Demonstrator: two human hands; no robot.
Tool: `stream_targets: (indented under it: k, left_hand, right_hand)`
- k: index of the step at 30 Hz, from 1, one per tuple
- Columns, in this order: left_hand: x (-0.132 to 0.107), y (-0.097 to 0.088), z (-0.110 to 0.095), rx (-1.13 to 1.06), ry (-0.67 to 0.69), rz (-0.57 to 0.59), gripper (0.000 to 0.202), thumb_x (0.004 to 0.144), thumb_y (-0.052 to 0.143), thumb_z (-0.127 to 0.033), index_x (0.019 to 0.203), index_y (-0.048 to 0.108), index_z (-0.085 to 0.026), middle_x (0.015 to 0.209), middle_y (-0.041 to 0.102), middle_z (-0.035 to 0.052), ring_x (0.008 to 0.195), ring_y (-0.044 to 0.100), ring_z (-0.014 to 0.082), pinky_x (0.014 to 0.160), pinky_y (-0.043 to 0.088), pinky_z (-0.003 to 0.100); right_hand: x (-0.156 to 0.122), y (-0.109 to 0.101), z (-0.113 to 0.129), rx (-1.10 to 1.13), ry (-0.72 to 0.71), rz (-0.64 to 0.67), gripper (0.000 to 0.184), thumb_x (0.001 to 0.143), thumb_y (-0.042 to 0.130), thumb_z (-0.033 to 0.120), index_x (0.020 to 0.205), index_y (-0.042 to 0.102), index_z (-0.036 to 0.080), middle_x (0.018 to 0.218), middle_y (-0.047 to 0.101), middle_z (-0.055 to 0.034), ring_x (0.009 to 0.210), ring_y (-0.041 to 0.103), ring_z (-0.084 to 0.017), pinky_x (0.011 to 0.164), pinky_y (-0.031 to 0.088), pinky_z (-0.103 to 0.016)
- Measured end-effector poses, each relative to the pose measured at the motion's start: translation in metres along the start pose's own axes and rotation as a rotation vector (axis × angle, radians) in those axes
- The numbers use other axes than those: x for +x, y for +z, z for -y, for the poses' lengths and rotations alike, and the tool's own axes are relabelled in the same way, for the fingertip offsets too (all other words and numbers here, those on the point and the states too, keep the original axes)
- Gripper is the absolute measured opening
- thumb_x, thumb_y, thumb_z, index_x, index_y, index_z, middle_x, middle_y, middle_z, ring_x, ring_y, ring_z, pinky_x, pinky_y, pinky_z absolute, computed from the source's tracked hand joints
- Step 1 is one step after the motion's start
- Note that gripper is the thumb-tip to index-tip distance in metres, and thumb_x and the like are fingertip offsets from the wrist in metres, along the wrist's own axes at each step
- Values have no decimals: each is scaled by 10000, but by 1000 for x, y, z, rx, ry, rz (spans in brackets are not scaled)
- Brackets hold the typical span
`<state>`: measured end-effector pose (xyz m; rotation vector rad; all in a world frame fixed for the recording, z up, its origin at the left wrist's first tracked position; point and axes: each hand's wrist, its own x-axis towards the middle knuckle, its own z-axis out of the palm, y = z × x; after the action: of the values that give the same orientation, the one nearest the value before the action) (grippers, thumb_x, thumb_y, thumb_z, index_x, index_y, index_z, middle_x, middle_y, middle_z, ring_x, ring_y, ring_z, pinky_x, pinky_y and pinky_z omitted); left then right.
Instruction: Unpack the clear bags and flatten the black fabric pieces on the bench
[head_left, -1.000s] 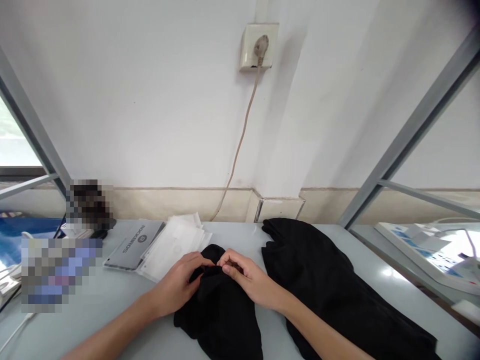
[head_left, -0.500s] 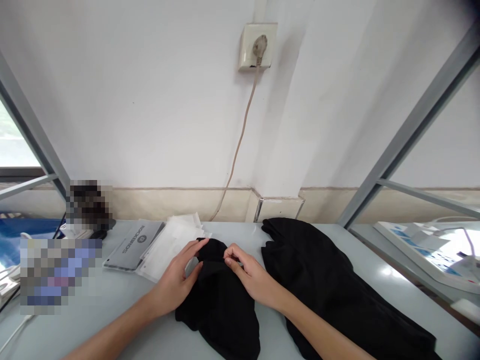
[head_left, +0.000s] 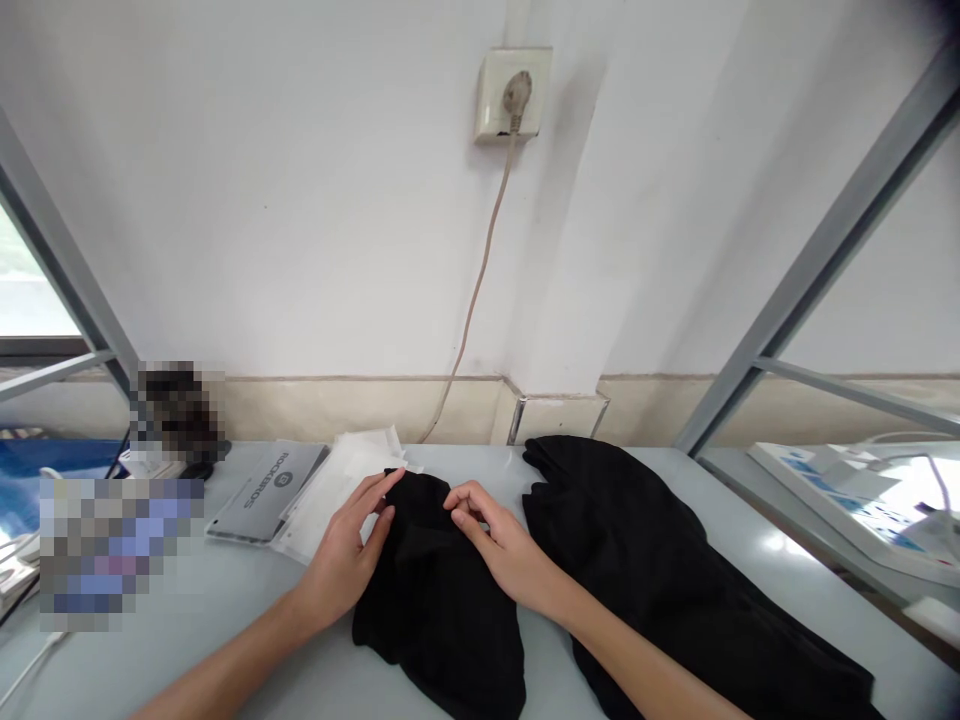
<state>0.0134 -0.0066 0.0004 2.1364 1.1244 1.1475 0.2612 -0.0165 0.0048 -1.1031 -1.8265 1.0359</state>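
Observation:
A piece of black cloth point(head_left: 442, 590) lies on the table in front of me, its narrower top end toward the wall. My left hand point(head_left: 346, 550) has thumb and fingers at the upper left edge of this cloth. At its upper right edge, my right hand point(head_left: 501, 550) pinches the fabric between bent fingers and thumb. The top part between my hands lies fairly flat. What kind of item the cloth is, I cannot tell.
To the right spreads a heap of black fabric point(head_left: 637, 560), partly under my right forearm. Grey ROCKBROS packaging point(head_left: 262, 495) and translucent white bags point(head_left: 349, 475) lie at the left. A power cord point(head_left: 480, 270) hangs from the wall socket point(head_left: 491, 95). Grey frame bars point(head_left: 817, 240) stand at both sides.
The top of the cloth, folded with a gap by my left hand before, now lies flatter. My left hand has shifted slightly left with the edge; the right has barely moved.

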Motion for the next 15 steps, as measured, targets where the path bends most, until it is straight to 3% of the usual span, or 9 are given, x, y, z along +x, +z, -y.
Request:
stream_targets:
  k: [4, 10, 12, 15]
  left_hand:
    - [0, 0, -3, -1, -27, -84, 407, 1087, 422, -336, 1477, 537, -349, 1407, 606, 69, 1230, 619, 230, 1015, 536, 362]
    - [2, -4, -6, 57, -119, -355, 399, 1086, 402, -349, 1461, 534, -321, 1448, 586, 78, 1233, 616, 252, 928, 566, 380]
    - [3, -7, -5, 47, -145, -432, 424, 1069, 436, -358, 1482, 517, -306, 1334, 651, 95, 1122, 663, 257, 868, 587, 391]
    - [6, -10, -1, -10, -185, -505, 461, 1039, 494, -385, 1487, 525, -282, 1013, 711, 81, 833, 691, 239, 690, 597, 373]
  right_hand:
    - [1, 0, -4, -3, 0, -59, 289, 1063, 452, 517, 1041, 581, 260, 821, 484, 34, 751, 442, -168, 688, 353, -282]
    - [1, -5, -3, -29, -53, -168, 402, 1051, 461, 542, 823, 542, 220, 738, 455, 38, 683, 410, -149, 648, 336, -279]
    - [0, -6, -4, -69, -73, -198, 454, 1041, 470, 552, 731, 466, 221, 681, 373, 50, 644, 361, -139, 613, 304, -279]
    - [-2, -8, -4, -127, -89, -185, 550, 1033, 462, 571, 636, 289, 232, 632, 227, 64, 584, 256, -123, 557, 231, -286]
